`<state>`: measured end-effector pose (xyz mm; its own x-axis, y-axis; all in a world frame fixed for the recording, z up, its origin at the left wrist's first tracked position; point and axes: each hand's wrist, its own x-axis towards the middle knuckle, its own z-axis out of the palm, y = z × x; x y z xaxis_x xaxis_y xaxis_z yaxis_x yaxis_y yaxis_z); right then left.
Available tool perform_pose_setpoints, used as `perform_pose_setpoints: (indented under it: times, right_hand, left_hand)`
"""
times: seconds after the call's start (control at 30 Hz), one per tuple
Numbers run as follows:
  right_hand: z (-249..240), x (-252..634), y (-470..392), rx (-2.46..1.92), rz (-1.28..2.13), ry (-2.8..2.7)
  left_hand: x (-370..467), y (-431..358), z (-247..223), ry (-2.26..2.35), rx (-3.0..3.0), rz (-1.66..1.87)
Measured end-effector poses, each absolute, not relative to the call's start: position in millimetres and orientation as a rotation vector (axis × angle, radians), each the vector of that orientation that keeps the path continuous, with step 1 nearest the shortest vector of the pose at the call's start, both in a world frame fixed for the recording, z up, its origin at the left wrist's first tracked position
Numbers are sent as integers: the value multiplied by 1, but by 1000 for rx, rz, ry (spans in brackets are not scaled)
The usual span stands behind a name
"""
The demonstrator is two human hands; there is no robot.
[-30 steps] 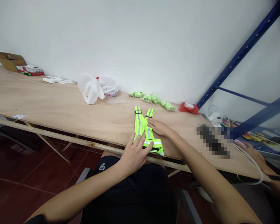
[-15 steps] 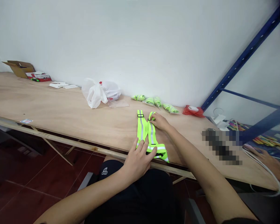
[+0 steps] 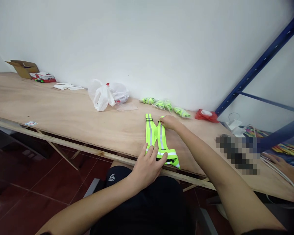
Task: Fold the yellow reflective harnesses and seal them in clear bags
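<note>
near the front edge of the plywood table lies the neon-yellow reflective vest, flattened, its two straps running away from you side by side. your left hand rests open on the near end, fingers spread flat and pressing the waistband down just over the table lip. your right hand is at the far end of the right strap, fingertips pinched around the small black buckle there.

progress, as a judgement: the straps look aligned and smoothed, no fold made yet, so the flattening seems mostly done and any folding or rolling is left. four rolled vests in clear wrap sit by the wall beyond.

materials: vest is thin woven webbing, limp, with grey reflective stripes down the middle and black plastic sliders. table is bare, matte plywood. a crumpled white plastic bag lies further left, a red pouch to the right.
</note>
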<state>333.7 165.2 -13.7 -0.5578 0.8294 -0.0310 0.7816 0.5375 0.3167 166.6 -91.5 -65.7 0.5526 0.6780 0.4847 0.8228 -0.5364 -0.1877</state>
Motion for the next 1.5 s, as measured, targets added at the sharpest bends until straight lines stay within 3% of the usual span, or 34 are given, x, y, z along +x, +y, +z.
perform_pose_setpoints:
  times: [0.8, 1.2, 1.5]
  right_hand:
    - [-8, 340, 215, 1587, 424, 2463]
    - [-22, 331, 148, 1500, 487, 2650]
    - [-18, 352, 138, 1494, 127, 2800]
  left_hand:
    - [164, -83, -72, -1198, -2424, -566]
    - [166, -84, -71, -1233, -2431, -549]
    - [168, -84, -72, -1216, -2402, -573]
